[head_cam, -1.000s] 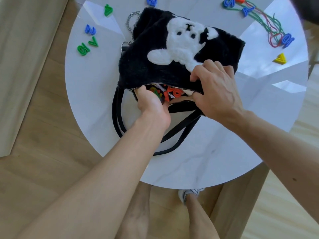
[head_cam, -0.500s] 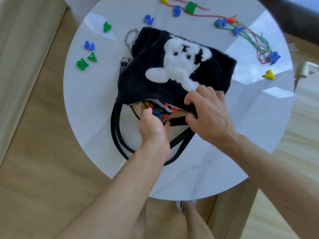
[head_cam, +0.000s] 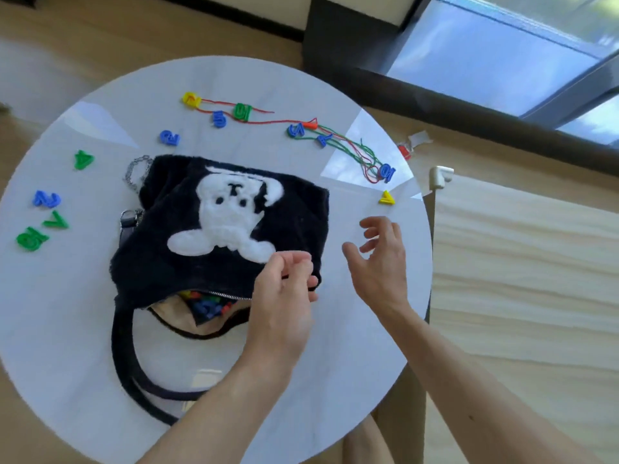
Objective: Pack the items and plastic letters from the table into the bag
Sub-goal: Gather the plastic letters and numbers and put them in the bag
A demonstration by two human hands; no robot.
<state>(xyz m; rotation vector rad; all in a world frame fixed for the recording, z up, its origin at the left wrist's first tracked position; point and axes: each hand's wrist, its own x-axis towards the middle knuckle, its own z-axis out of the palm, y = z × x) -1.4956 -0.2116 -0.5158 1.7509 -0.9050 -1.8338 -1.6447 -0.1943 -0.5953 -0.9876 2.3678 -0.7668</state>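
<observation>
A black furry bag (head_cam: pixel 174 262) with a white bear patch (head_cam: pixel 231 216) lay flat on the round white table (head_cam: pixel 67 329); its zipped mouth faced the person and gaped, showing a heap of coloured plastic pieces (head_cam: pixel 206 301) inside against a tan lining; its dark straps (head_cam: pixel 127 360) looped toward the near edge, and a metal chain (head_cam: pixel 134 172) curled at its far left corner.

The left hand (head_cam: pixel 284 296) hovered over the bag's near right corner, fingers curled loosely together; whether it pinched the fabric or the zip I cannot tell. The right hand (head_cam: pixel 378 259) hung above the bare tabletop just right of the bag, fingers spread and holding nothing, with the yellow triangle piece (head_cam: pixel 386 198) near beyond its fingertips.

Loose pieces lay on the table well apart from the bag: on the left a green 4 (head_cam: pixel 83 159), a blue 2 (head_cam: pixel 46 199), a green 7 (head_cam: pixel 56 221) and a green piece (head_cam: pixel 31 238) at the rim; behind the bag another blue 2 (head_cam: pixel 169 138); further back a yellow piece (head_cam: pixel 191 99), a blue 5 (head_cam: pixel 219 118) and a green 5 (head_cam: pixel 243 111) lay along a red string (head_cam: pixel 268 122). A blue-green piece (head_cam: pixel 296 129), an orange piece (head_cam: pixel 311 124) and a blue piece (head_cam: pixel 324 139) sat among tangled green and red strings (head_cam: pixel 361 155) that ran to a blue piece (head_cam: pixel 387 172) by the far right rim.
</observation>
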